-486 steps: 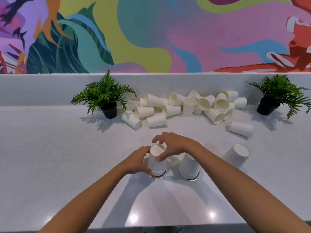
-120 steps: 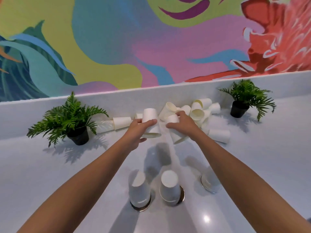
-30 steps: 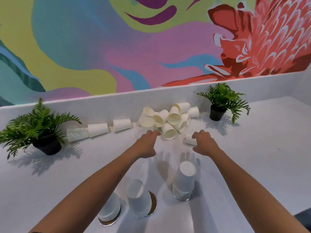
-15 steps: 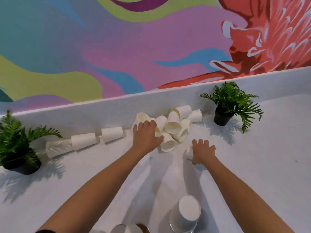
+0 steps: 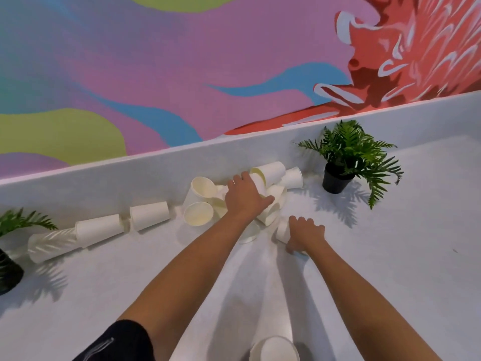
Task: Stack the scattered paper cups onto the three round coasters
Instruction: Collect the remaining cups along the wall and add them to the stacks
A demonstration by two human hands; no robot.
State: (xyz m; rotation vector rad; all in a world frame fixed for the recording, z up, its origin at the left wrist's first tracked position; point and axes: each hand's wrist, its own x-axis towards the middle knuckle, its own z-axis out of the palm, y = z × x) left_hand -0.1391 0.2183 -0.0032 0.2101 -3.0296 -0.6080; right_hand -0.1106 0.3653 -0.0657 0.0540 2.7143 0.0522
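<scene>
A pile of white paper cups (image 5: 200, 201) lies on its side against the back ledge. My left hand (image 5: 246, 198) reaches into the pile and grips one cup (image 5: 273, 191), thumb splayed to the right and fingertips hidden behind it. My right hand (image 5: 305, 234) curls over a single lying cup (image 5: 281, 231) in front of the pile. Three more cups (image 5: 149, 214) lie in a row to the left. The top of one upside-down cup stack (image 5: 274, 349) shows at the bottom edge. No coaster is visible.
A potted fern (image 5: 348, 157) stands at the back right, close to the pile. Part of another potted fern (image 5: 15, 230) shows at the far left. The white counter (image 5: 390, 256) ends at a raised ledge under a painted wall.
The view has tipped up, so the stacks have dropped almost out of frame. My left hand has pushed further into the pile. My right hand stays on the single cup.
</scene>
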